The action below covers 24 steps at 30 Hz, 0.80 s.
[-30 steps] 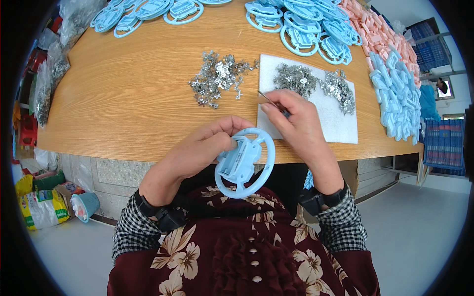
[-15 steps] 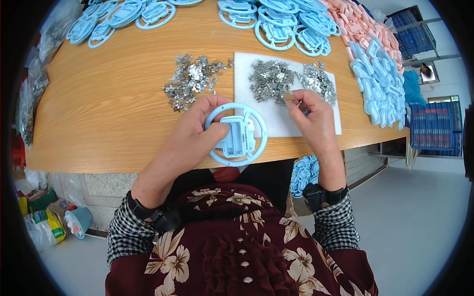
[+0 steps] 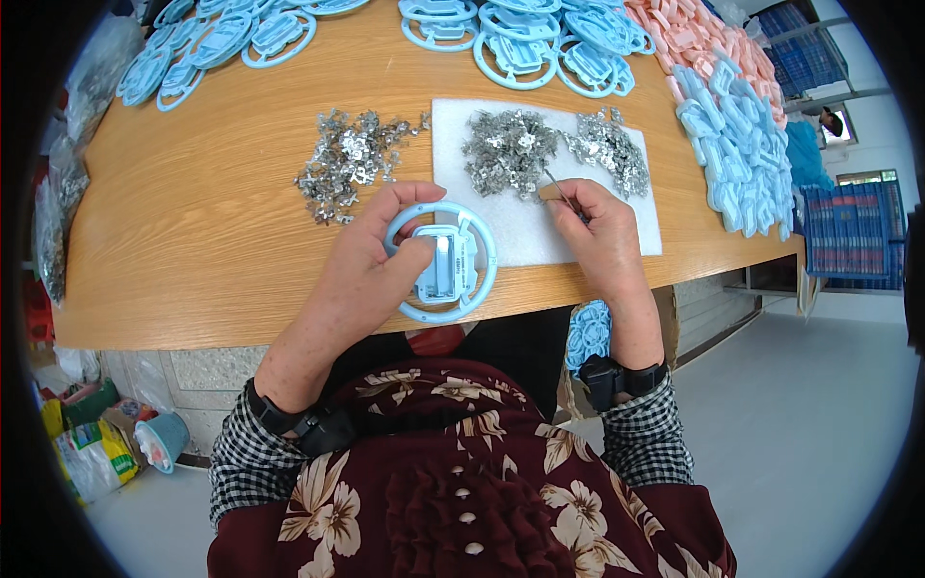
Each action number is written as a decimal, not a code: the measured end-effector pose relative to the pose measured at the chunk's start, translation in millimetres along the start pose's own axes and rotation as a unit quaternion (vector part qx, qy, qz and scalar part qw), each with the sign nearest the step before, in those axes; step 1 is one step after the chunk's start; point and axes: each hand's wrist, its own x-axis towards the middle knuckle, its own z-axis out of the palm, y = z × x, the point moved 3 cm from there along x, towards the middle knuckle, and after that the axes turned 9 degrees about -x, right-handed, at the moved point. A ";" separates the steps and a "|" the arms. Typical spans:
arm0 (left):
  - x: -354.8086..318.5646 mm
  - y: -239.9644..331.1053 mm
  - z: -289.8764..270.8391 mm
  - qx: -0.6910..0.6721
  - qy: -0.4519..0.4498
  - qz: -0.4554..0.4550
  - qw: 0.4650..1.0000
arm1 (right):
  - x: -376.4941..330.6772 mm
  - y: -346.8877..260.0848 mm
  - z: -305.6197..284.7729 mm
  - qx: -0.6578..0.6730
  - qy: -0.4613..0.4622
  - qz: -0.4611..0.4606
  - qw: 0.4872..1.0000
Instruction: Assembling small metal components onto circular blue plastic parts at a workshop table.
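My left hand (image 3: 371, 255) is closed on a light blue plastic toy steering wheel (image 3: 489, 252), thumb at the edge of the rectangular recess in its hub and fingers behind the rim. My right hand (image 3: 602, 236) pinches a thin, dark pointed tool (image 3: 552, 179), whose tip points at a heap of small silver metal clips (image 3: 506, 144) on a white foam sheet (image 3: 528, 241). A tan wrap (image 3: 549, 193) shows at a fingertip of this hand. Whether the tip touches a clip is too small to tell.
Another metal heap (image 3: 347, 159) lies on the wooden table (image 3: 193, 241), left of the sheet; a third (image 3: 617, 154) is on its right part. Blue wheels (image 3: 520, 58) pile up at the back. Blue parts (image 3: 732, 144) and pink parts (image 3: 713, 43) crowd the right side.
My right hand has moved slightly left and turned, so the pointed tool now shows beyond its fingers. The view has shifted a little; my left hand keeps the wheel.
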 end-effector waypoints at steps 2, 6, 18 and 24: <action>0.1 1.6 1.0 0.015 0.002 0.011 1.000 | 0.3 1.2 -0.4 -0.016 0.007 0.001 1.000; 1.5 0.0 1.8 0.021 -0.001 0.024 0.999 | 1.2 -1.6 0.1 -0.027 0.007 0.027 0.999; 3.6 3.8 6.5 0.024 0.015 0.015 0.999 | 2.8 -5.7 0.2 0.060 -0.001 0.052 0.997; 26.4 41.6 35.7 0.263 -0.007 0.094 0.960 | 2.6 -40.3 -6.7 0.052 -0.040 0.001 0.998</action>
